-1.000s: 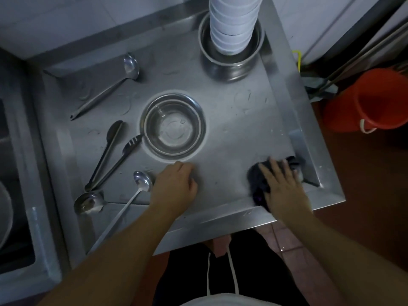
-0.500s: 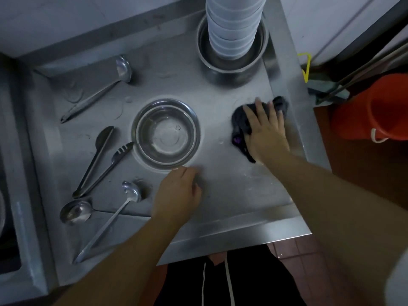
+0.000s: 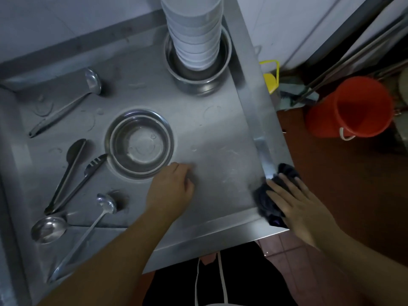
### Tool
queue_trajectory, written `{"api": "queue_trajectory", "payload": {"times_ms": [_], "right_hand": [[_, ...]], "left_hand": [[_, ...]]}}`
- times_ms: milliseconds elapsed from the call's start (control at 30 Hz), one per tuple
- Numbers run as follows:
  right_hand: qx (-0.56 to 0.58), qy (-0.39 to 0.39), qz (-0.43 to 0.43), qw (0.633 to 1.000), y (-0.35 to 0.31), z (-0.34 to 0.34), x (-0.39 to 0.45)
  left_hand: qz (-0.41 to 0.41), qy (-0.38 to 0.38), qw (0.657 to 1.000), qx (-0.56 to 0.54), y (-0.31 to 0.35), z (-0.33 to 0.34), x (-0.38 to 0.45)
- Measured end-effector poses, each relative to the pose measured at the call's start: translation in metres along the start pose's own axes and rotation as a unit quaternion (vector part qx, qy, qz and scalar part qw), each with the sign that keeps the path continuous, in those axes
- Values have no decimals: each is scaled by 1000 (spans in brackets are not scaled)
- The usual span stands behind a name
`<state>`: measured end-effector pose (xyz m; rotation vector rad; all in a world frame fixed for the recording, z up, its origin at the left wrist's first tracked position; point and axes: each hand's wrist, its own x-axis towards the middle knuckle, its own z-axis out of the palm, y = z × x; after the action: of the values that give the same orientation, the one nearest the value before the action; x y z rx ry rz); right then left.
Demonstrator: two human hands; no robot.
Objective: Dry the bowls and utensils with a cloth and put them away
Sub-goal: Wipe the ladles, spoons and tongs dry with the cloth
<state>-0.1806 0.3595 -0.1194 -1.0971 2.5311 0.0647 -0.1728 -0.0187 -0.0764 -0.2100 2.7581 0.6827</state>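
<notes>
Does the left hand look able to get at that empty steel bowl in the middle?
Probably yes: the left hand rests on the counter right beside the steel bowl, and nothing lies between them.

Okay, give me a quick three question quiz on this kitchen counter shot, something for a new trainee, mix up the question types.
1. True or false: the right hand presses the dark cloth flat at the counter's near right corner.
2. What stands in the deep steel pot at the back? A) ladles B) a stack of white bowls C) tongs
3. Fill in: the left hand rests on the counter just in front of the shallow steel ____.

Key: 1 true; 2 B; 3 bowl
</notes>
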Motion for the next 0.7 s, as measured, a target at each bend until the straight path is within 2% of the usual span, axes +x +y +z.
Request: {"api": "queue_trajectory", "payload": {"times_ms": [133,300,433,500,600,700], "right_hand": [[22,3,17,1000,17,-18,33],[83,108,51,989,54,-57,162],[110,130,121,978,63,-80,227],[107,135,149,974,48,-79,231],[96,135,125,978,16,-63,200],[146,80,103,981,-22,-39,152]], "left_hand": [[9,7,1000,-3,4,4,-2],[-9,7,1000,4,-1,1,-7],[-34,12,999,22,-12,-7,-8],[-48,13,998,26,-19,-12,-8],[-64,18,997,31,-23,-17,-9],[-73,28,997,26,-22,-19,-11]]}}
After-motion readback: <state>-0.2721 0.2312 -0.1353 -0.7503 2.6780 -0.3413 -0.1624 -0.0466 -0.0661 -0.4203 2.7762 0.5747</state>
